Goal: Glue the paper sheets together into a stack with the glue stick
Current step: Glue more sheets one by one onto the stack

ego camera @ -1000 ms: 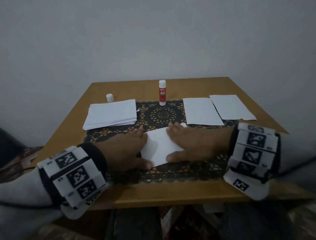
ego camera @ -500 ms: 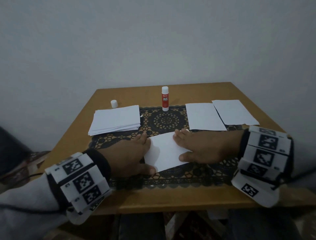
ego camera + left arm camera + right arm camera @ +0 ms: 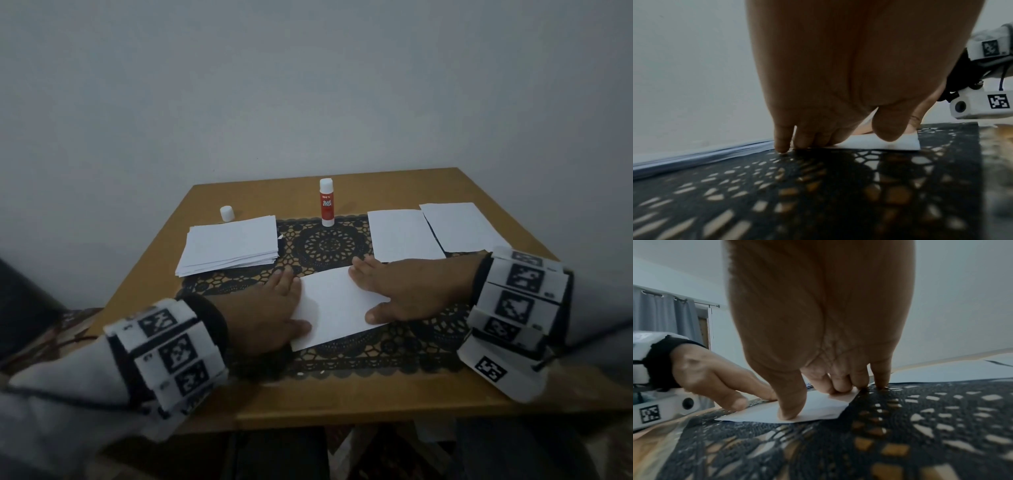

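Note:
A white paper sheet (image 3: 337, 305) lies tilted on the black lace mat (image 3: 329, 243) near the table's front. My left hand (image 3: 274, 311) lies flat on its left edge, thumb (image 3: 890, 128) and fingers pressing down. My right hand (image 3: 387, 291) presses flat on its right edge, thumb (image 3: 791, 404) on the paper (image 3: 818, 408). A stack of white sheets (image 3: 231, 248) sits at the back left. The red and white glue stick (image 3: 326, 202) stands upright and uncapped at the back centre, apart from both hands. Two single sheets (image 3: 402, 234) (image 3: 457, 226) lie at the back right.
The glue stick's white cap (image 3: 226, 213) stands on the wooden table (image 3: 342, 397) behind the stack. A plain wall rises just behind the table. In the right wrist view grey curtains (image 3: 663, 313) hang at the far left.
Both hands stay pressed on the sheet. The right hand has slid slightly to the right along the paper. The head view has tipped upward a little.

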`<state>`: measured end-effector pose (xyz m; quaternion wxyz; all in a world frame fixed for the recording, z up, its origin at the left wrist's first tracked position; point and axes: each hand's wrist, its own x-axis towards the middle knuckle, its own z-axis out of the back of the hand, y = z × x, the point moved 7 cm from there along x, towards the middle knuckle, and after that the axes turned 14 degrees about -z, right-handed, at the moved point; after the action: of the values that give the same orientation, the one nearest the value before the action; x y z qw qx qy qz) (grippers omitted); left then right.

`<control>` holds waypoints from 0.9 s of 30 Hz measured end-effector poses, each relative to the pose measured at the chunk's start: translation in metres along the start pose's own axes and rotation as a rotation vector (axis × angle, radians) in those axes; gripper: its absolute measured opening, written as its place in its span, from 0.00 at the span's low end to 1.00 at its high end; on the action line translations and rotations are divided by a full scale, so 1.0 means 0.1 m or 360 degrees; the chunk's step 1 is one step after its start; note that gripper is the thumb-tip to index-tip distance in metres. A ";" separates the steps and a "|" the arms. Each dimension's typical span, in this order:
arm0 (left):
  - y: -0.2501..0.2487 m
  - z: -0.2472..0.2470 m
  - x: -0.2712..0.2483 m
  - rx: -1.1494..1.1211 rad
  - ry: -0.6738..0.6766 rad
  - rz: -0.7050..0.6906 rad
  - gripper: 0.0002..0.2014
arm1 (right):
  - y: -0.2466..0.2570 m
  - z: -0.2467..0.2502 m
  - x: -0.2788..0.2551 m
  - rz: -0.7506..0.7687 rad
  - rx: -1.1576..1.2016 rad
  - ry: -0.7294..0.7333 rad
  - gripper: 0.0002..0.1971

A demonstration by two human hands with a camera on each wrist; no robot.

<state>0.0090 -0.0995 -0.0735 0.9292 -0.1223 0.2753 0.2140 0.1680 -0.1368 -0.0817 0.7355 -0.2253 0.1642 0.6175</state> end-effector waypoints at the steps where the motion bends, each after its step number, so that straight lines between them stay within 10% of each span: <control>1: -0.01 -0.02 -0.02 0.0016 0.0029 0.0009 0.40 | 0.00 0.00 0.00 0.0000 0.0005 -0.0002 0.42; 14: -0.45 -0.24 -0.12 0.0111 0.0096 -0.0367 0.41 | -0.01 -0.03 -0.01 0.0015 -0.0008 0.0002 0.41; 27: 0.04 -0.15 -0.01 0.0114 -0.0079 -0.0204 0.36 | 0.59 -0.32 -0.59 0.0256 -0.0161 0.0076 0.53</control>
<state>-0.0004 -0.1012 -0.0854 0.9513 -0.1010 0.2514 0.1470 0.1008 -0.1955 -0.0859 0.6671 -0.2629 0.1678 0.6766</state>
